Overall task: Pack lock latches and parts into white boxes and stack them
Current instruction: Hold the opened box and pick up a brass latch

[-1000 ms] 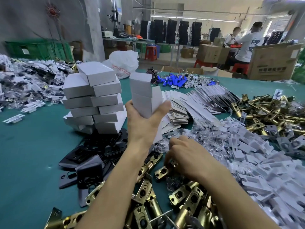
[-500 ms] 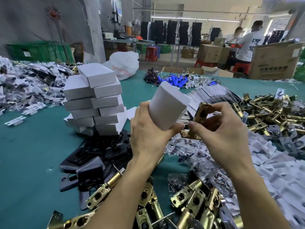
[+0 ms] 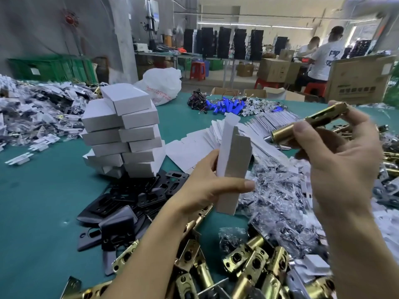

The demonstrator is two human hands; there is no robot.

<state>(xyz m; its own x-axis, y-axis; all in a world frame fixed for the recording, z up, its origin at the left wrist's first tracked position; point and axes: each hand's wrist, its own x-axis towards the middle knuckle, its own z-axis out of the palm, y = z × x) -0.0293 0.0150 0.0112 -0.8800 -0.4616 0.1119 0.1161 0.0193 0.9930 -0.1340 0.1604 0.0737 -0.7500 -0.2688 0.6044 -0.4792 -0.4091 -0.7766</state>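
Observation:
My left hand grips a white box held upright above the table, its top flap open. My right hand pinches a brass lock latch up at the right, its round end pointing left toward the box top, a short gap away. A leaning stack of closed white boxes stands on the green table to the left. More brass latches lie heaped at the near edge.
Black plates lie below the stack. Flat white box blanks fan out behind my hands. Small clear bags of parts fill the middle right, blue cylinders lie at the back, and two people work beyond the table.
My right hand picked a brass latch from the pile and raised it to the right. My left hand turned the white box upright with its open end up.

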